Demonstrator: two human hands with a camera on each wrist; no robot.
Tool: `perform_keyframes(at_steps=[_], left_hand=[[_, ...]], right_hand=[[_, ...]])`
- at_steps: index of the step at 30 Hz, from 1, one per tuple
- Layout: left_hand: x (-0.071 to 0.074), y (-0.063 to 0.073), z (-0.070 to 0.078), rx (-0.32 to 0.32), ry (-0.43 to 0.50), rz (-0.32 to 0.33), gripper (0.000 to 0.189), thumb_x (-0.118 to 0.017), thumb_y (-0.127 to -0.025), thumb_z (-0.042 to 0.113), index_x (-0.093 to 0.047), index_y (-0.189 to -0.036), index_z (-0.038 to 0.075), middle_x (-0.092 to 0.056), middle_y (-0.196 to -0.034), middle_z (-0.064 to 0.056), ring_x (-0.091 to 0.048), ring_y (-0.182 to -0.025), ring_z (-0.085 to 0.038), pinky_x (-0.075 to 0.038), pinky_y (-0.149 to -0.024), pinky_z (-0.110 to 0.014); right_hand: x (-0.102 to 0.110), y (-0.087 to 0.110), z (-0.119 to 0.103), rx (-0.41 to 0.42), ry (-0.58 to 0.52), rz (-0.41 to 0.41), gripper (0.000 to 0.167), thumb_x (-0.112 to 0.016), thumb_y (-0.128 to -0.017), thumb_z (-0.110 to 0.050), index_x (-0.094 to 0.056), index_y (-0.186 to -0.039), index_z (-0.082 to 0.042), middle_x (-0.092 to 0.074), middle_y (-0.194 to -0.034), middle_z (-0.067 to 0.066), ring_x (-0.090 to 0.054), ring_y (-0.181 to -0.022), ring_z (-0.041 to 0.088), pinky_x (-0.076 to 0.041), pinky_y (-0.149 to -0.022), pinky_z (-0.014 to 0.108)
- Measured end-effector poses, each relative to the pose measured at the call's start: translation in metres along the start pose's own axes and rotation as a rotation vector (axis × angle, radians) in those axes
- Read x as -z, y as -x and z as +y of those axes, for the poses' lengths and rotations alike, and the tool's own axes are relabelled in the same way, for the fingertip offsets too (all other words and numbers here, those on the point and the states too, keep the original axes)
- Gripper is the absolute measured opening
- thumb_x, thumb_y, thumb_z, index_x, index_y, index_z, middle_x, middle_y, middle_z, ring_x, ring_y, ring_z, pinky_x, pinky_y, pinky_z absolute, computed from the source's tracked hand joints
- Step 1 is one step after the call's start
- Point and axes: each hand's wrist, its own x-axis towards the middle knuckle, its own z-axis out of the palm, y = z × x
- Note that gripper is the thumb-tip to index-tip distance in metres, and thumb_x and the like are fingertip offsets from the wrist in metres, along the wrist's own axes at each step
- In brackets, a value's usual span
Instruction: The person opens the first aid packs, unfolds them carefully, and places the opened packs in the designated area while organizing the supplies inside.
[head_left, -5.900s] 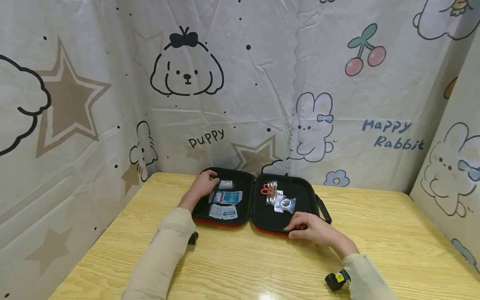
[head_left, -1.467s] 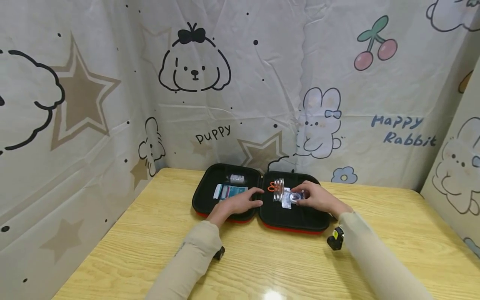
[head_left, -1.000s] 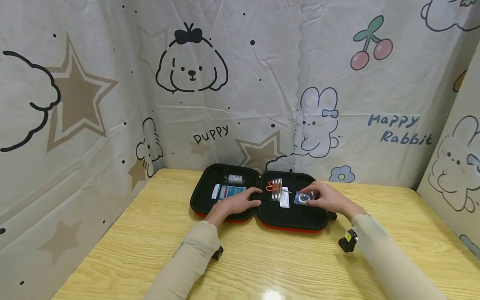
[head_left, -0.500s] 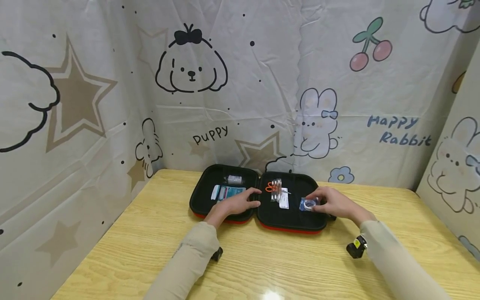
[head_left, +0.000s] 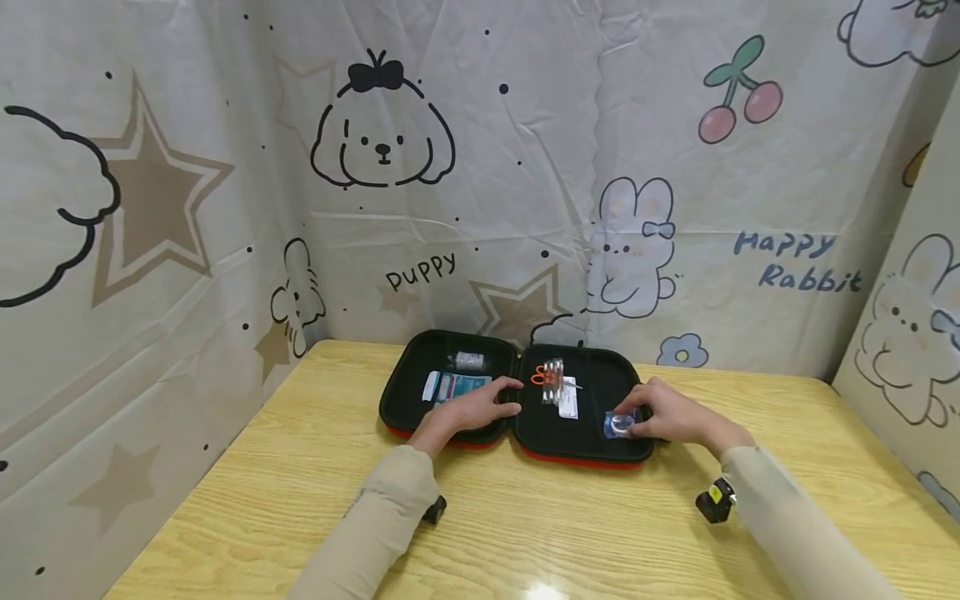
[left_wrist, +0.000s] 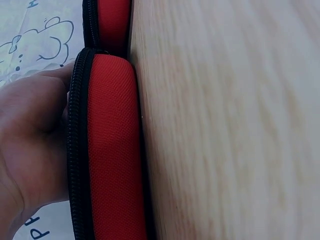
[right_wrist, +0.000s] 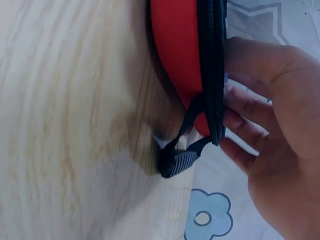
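An unfolded red-and-black zip case (head_left: 555, 437) lies on the table. My right hand (head_left: 671, 412) pinches a small clear-and-blue packet with a white ring-shaped roll (head_left: 621, 425), low in the right half's front corner. My left hand (head_left: 476, 406) lies over the left half by the hinge, its fingers relaxed and holding nothing visible. Cotton swabs (head_left: 552, 382) in a clear sleeve, orange-handled scissors (head_left: 537, 374) and a white packet (head_left: 568, 400) lie in the right half. The left half holds a teal packet (head_left: 463, 385) and a clear-wrapped roll (head_left: 469, 360). Both wrist views show mostly the case's red side.
The wooden table (head_left: 540, 525) stretches in front of the case and to both sides. A printed curtain (head_left: 480, 167) hangs close behind it. The case's black carry handle (right_wrist: 177, 160) sticks out on the right side.
My right hand has carried the ring-shaped roll's packet away from the white packet, rightward and toward the front corner. My left hand moved earlier from the left edge to the hinge, then stayed.
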Motion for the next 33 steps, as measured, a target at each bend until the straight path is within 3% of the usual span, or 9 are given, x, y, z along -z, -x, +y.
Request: perform_keyframes(at_steps=[5,11,18,21,25,33], left_hand=[[0.0,0.0,0.0,0.004,0.001,0.003,0.049,-0.051,-0.104,0.034,-0.039,-0.15,0.022,-0.034,-0.159,-0.013,-0.037,-0.144,-0.033,-0.033,-0.115,-0.051],[0.001,0.001,0.001,0.002,0.007,0.002,0.049,-0.051,-0.104,0.034,-0.038,-0.15,0.021,-0.033,-0.159,-0.013,-0.036,-0.145,-0.034,-0.033,-0.115,-0.051],[-0.001,0.001,0.005,0.005,0.01,0.001,0.049,-0.051,-0.104,0.033,-0.039,-0.15,0.02,-0.035,-0.158,-0.013,-0.039,-0.142,-0.033,-0.034,-0.114,-0.051],[-0.001,0.001,0.004,0.008,0.009,0.001,0.049,-0.051,-0.104,0.033,-0.039,-0.15,0.021,-0.035,-0.158,-0.013,-0.04,-0.142,-0.033,-0.034,-0.114,-0.05],[0.0,0.003,0.005,0.008,0.011,0.001,0.049,-0.051,-0.104,0.034,-0.039,-0.15,0.021,-0.036,-0.158,-0.013,-0.04,-0.141,-0.033,-0.034,-0.114,-0.05],[0.0,0.005,0.006,0.01,0.001,0.002,0.049,-0.051,-0.104,0.033,-0.039,-0.15,0.021,-0.035,-0.158,-0.013,-0.039,-0.142,-0.033,-0.033,-0.115,-0.051]], right_hand=[[-0.004,-0.005,-0.008,-0.025,0.016,-0.017,0.028,-0.079,-0.079,-0.022,-0.078,-0.106,-0.016,-0.07,-0.105,-0.003,-0.048,-0.095,0.017,-0.04,-0.081,0.033],[-0.013,-0.013,-0.019,-0.004,-0.037,-0.034,0.028,-0.08,-0.082,-0.021,-0.076,-0.108,-0.014,-0.072,-0.109,-0.001,-0.054,-0.099,0.019,-0.046,-0.085,0.037],[-0.022,-0.017,-0.026,-0.02,-0.14,-0.016,0.024,-0.077,-0.081,-0.012,-0.065,-0.101,-0.011,-0.068,-0.1,0.001,-0.061,-0.094,0.015,-0.051,-0.085,0.039],[-0.023,-0.013,-0.022,-0.009,-0.164,0.007,0.027,-0.077,-0.083,-0.014,-0.064,-0.106,-0.01,-0.065,-0.109,0.006,-0.061,-0.097,0.017,-0.051,-0.087,0.039],[-0.019,-0.006,-0.014,0.025,-0.149,0.044,0.035,-0.078,-0.085,-0.023,-0.066,-0.115,-0.008,-0.063,-0.122,0.011,-0.061,-0.105,0.024,-0.05,-0.092,0.043],[-0.015,-0.003,-0.005,0.044,-0.05,0.104,0.026,-0.075,-0.088,-0.024,-0.073,-0.11,-0.011,-0.071,-0.111,0.003,-0.059,-0.104,0.024,-0.043,-0.09,0.04]])
